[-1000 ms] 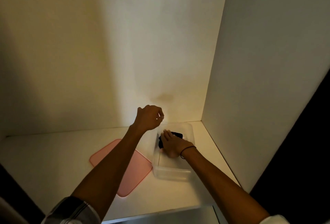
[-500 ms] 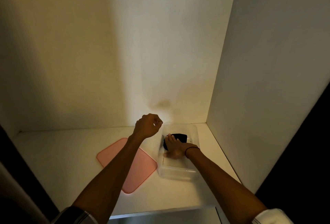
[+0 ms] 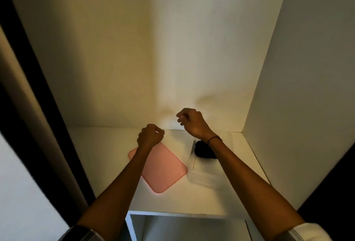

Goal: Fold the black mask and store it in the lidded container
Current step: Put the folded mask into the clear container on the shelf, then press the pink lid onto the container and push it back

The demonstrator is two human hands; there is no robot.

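Observation:
The folded black mask point(image 3: 202, 150) lies inside a clear plastic container point(image 3: 203, 178) on the right of a white shelf, partly hidden by my right forearm. The pink lid point(image 3: 163, 169) rests flat on the shelf left of the container. My right hand point(image 3: 191, 122) hovers above the container's far end, fingers loosely curled and empty. My left hand point(image 3: 150, 135) is a closed fist above the lid's far corner, holding nothing.
The shelf point(image 3: 107, 156) sits in a white cabinet nook with a back wall point(image 3: 172, 48) and a right side wall point(image 3: 297, 87) close to the container. A lower compartment point(image 3: 184, 227) opens below the shelf's front edge. A dark door edge point(image 3: 38, 87) stands at left.
My right hand lifted off the mask and out of the container, leaving the mask inside. My left hand moved left, from the container's rim to over the lid. The camera view shifted.

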